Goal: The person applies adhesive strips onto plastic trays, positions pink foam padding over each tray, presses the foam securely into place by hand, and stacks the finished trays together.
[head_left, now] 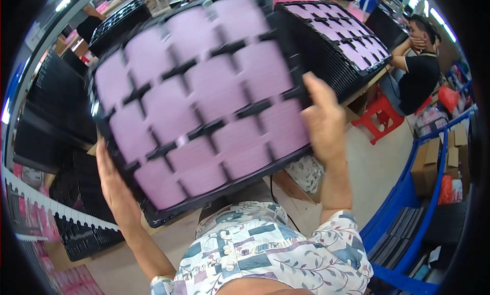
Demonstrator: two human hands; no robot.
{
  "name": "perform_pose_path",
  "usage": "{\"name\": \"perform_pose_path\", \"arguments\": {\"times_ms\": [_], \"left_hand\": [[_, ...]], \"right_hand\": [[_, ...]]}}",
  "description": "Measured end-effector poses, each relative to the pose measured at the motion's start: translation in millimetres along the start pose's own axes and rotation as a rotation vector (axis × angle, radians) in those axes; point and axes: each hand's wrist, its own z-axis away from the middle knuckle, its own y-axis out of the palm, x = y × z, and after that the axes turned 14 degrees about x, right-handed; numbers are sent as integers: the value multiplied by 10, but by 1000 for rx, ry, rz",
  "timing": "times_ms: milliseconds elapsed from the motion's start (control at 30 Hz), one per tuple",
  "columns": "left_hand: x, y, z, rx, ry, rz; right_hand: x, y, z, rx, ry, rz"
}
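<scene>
A black plastic tray (232,184) is held up in front of me, tilted, between both hands. Rows of rounded pink-purple pads (217,81) fill its compartments, with black dividers between them. My left hand (116,190) presses along the tray's left edge with straight fingers. At the opposite edge, my right hand (325,119) grips the right side, its thumb and fingers partly blurred. The fingertips under the tray are hidden.
A stack of black trays (332,65) with similar pads on top stands at the back right. Beyond it a person (421,65) sits by a red stool (380,119). Blue shelving (403,183) with cartons is on the right; black tray stacks (43,111) stand on the left.
</scene>
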Motion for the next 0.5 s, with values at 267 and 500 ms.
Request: {"name": "perform_pose_path", "arguments": {"times_ms": [267,500], "left_hand": [[2832,-1212,-1210,391,-780,-1688],[3566,-2044,-1229,608,-835,-1816]], "right_hand": [[-1791,-2239,-396,48,588,-14],[-2788,-2631,-708,23,724,121]]}}
